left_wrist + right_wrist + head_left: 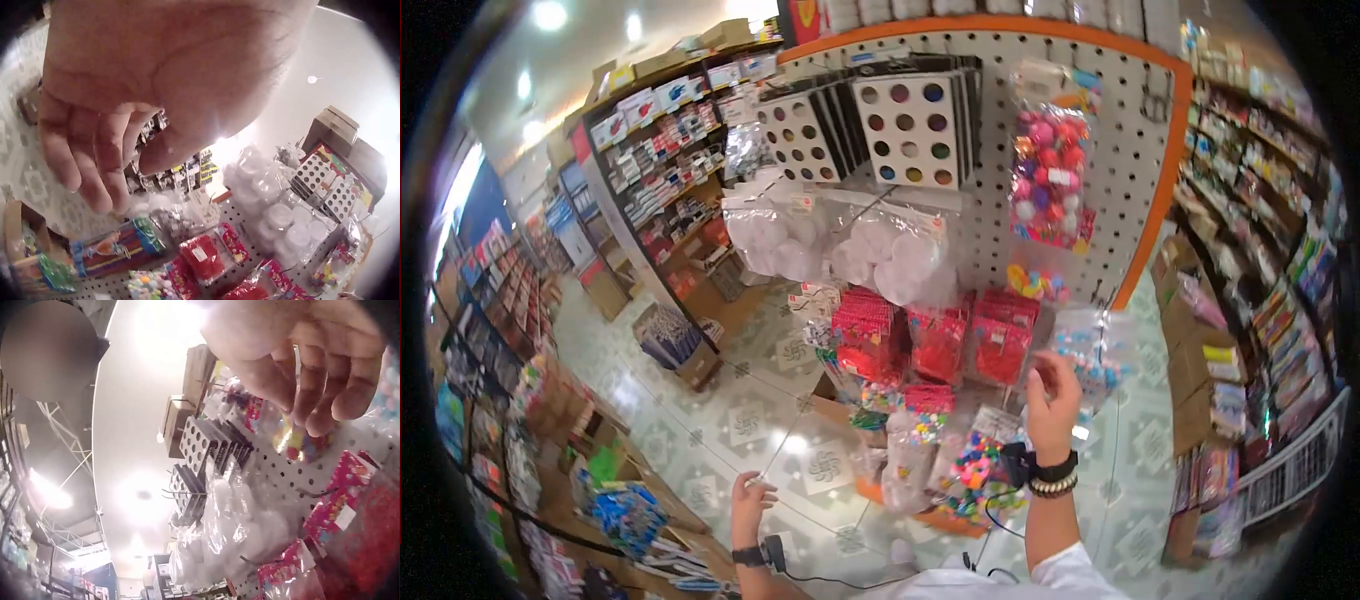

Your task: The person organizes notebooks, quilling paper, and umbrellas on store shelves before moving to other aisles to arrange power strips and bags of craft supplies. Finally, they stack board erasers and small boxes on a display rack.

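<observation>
My right hand [1052, 400] is raised beside the red packets [1000, 345] hanging low on the pegboard, its fingers loosely bent with nothing between them. Just past it hangs a clear bag of blue and pink pieces [1090, 345]. In the right wrist view, the fingers overlap a small bag of yellow and orange pieces [300, 444], and a pink header card [340, 494] shows below. Low on the left, over the tiled floor, my left hand [750, 500] hangs with relaxed, slightly curled fingers. The left wrist view shows that hand [156, 81] holding nothing.
The orange-edged pegboard [1135, 200] carries palette cards with coloured circles [905, 125], bags of white round containers [890, 255] and a bag of pink pompoms [1050, 170]. Bags of colourful beads [975, 470] hang low. Stocked shelves [1250, 300] stand right; a goods-covered table [615, 510] is left.
</observation>
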A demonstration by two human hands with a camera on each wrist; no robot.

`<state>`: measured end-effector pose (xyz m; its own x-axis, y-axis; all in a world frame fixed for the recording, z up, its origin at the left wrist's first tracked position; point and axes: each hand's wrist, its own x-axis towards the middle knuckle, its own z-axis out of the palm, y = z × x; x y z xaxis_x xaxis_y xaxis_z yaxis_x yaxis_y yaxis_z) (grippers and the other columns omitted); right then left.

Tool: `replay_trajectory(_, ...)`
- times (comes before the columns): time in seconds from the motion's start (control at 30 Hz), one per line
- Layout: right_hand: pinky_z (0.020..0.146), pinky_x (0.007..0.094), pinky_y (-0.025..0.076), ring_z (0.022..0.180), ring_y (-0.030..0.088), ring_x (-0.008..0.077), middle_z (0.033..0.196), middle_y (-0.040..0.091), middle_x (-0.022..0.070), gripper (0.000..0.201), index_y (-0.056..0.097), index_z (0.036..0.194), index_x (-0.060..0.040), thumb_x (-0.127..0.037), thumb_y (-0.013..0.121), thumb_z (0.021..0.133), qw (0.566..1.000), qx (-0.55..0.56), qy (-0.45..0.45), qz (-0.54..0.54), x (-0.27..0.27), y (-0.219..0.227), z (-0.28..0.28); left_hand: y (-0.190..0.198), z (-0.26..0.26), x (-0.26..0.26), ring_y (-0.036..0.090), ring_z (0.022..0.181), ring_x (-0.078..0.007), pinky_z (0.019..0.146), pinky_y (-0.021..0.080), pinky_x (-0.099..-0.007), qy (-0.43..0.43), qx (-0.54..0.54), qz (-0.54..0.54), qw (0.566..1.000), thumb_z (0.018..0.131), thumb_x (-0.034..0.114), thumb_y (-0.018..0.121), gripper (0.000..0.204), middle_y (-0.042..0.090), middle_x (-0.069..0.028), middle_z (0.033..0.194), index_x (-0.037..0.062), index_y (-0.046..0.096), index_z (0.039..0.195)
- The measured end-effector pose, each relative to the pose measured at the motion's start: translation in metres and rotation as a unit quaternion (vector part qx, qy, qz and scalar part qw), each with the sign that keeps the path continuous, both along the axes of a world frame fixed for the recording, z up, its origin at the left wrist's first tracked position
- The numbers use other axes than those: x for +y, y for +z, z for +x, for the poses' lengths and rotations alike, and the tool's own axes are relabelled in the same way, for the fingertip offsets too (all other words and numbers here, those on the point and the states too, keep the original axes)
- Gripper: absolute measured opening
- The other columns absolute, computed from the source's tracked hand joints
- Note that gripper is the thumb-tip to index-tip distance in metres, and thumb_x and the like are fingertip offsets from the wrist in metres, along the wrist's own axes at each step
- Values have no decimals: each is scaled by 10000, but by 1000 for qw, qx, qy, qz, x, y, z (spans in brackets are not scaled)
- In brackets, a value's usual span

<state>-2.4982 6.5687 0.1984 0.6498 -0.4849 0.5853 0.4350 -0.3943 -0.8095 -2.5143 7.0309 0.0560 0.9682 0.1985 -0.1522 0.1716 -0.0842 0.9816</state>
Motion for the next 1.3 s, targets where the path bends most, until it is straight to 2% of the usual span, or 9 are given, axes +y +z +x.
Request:
replay_trajectory(0.13, 614, 223, 414, 692, 510, 100, 816, 545, 46, 188, 549, 986, -16, -9, 529, 800, 1000, -9, 29, 6, 18, 13, 15, -7, -41, 49, 580, 578, -160, 477, 442, -222, 125, -10, -45, 991, 784, 46, 443, 324, 613, -136, 765, 29, 401, 1104)
replay_trajectory(0.23, 566, 220, 418, 649, 510, 93, 818, 546, 39, 188, 537, 1001, -14, -23, 528, 813, 1000, -27, 10, 1, 16, 17, 26, -61, -55, 94, 522, 510, -145, 421, 398, -220, 188, 0, -92, 978, 769, 19, 416, 325, 587, -139, 720, 37, 387, 1092)
replay_trajectory(0.47, 491, 228, 437, 656, 590, 131, 903, 568, 60, 264, 476, 1086, -27, -154, 542, 864, 952, -32, 22, 303, 20, 17, 45, -96, -27, 125, 547, 513, -169, 420, 426, -257, 110, 134, -53, 983, 782, 49, 417, 355, 583, -162, 760, 25, 362, 1132)
replay_trajectory(0.67, 518, 259, 461, 729, 625, 182, 938, 576, 85, 345, 440, 1109, -35, -230, 570, 856, 925, -60, 73, 367, 6, 28, 65, -89, 53, 144, 568, 546, -170, 455, 444, -251, -12, 67, -14, 998, 773, 75, 423, 329, 590, -129, 746, 32, 406, 1099)
replay_trajectory(0.9, 485, 300, 471, 652, 632, 197, 965, 545, 82, 355, 429, 1106, -21, -191, 586, 836, 954, 1, 23, 298, -18, 44, 49, -6, 114, 10, 544, 615, -107, 545, 441, -221, -218, -61, -17, 974, 825, 81, 488, 204, 587, -67, 776, 19, 510, 1018)
replay_trajectory(1.0, 475, 291, 462, 635, 634, 202, 987, 540, 89, 339, 453, 1087, -4, -185, 583, 831, 954, 63, 50, 289, -32, 59, 41, 53, 122, -106, 517, 694, -77, 589, 432, -221, -369, -163, -25, 914, 818, 76, 540, 178, 558, -36, 782, 9, 526, 982)
replay_trajectory(1.07, 478, 267, 438, 665, 623, 179, 1029, 540, 98, 326, 478, 1072, 1, -187, 584, 828, 978, 142, -7, 153, -28, 73, 32, 107, 114, -183, 544, 728, -119, 651, 449, -262, -439, -271, 48, 855, 816, 86, 566, 185, 566, -52, 813, -1, 518, 972)
replay_trajectory(1.2, 504, 243, 413, 730, 577, 125, 924, 609, 83, 310, 503, 1062, -8, -179, 591, 819, 985, 151, -5, 82, -49, 82, 41, 185, 130, -306, 574, 800, -329, 709, 454, -376, -351, -475, 107, 799, 811, 140, 553, 267, 562, -216, 846, -26, 513, 1016)
replay_trajectory(1.3, 538, 250, 434, 731, 584, 127, 840, 628, 72, 246, 552, 974, 3, -174, 603, 811, 993, 113, -6, 28, -61, 91, 42, 214, 136, -352, 566, 857, -355, 752, 439, -411, -228, -528, 180, 798, 823, 188, 545, 311, 563, -243, 912, -28, 509, 1044)
